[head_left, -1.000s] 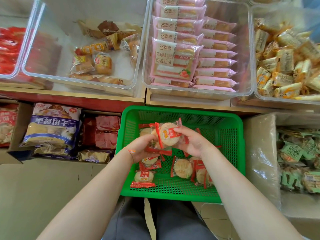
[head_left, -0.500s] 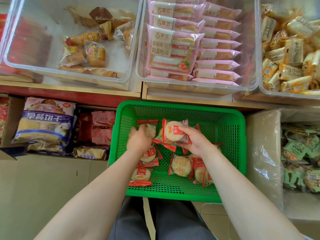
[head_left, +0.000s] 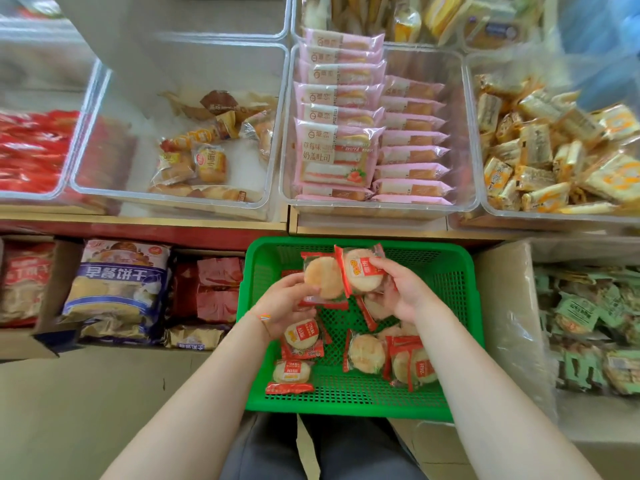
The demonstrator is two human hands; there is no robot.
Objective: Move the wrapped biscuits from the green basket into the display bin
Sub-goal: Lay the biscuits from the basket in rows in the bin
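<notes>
- A wrapped biscuit is being held in the left hand, fingers curled round its lower edge, above the green basket.
- A second biscuit packet is being gripped by the right hand, touching the first.
- More red-labelled biscuits are lying loose on the basket floor.
- The clear display bin with a few buns is sitting on the shelf beyond, well apart.

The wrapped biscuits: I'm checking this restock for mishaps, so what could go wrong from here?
The left hand and right hand each hold a wrapped biscuit by an edge above the green basket; a slippery wrapper could slip out. The clear bins hold other snacks, so a packet might land in the wrong one.
</notes>
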